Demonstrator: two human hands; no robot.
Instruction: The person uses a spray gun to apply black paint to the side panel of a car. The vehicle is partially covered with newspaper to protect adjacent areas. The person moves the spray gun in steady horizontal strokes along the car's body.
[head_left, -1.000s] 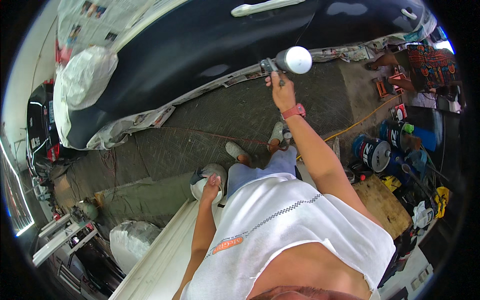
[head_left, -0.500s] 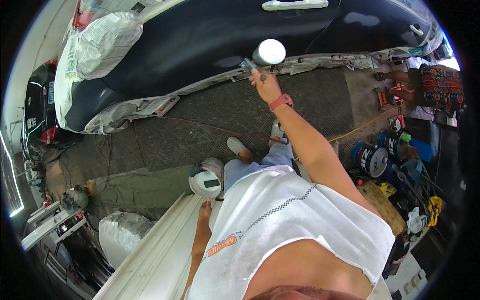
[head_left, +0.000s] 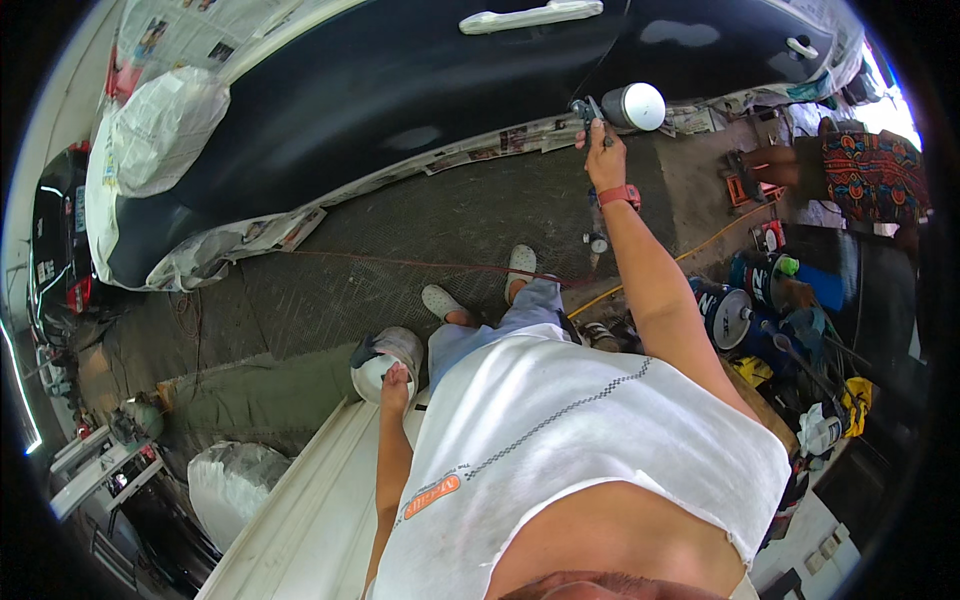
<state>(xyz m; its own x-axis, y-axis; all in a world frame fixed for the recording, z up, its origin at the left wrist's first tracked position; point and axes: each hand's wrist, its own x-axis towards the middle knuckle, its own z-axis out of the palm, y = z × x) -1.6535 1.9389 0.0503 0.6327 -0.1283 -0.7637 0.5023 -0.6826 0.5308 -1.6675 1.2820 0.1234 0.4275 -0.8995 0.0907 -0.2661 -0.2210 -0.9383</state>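
My right hand, with a red watch on the wrist, is closed round the handle of a spray gun. The gun's paint cup has a white end and lies tilted to the right. Both are close to the lower side of a black car panel, and the nozzle end is partly hidden by my fingers. My left hand hangs low with its fingers curled and nothing visible in it. It overlaps the white front of a pale bucket; I cannot tell whether they touch.
Newspaper and plastic masking lines the car's lower edge. A red hose crosses the dark mat, and a yellow hose lies to the right. Paint pails stand at right. Another person's patterned shorts show at far right.
My right hand has moved right along the panel with the spray gun. My left hand has risen in front of the bucket. The whole view has shifted a little.
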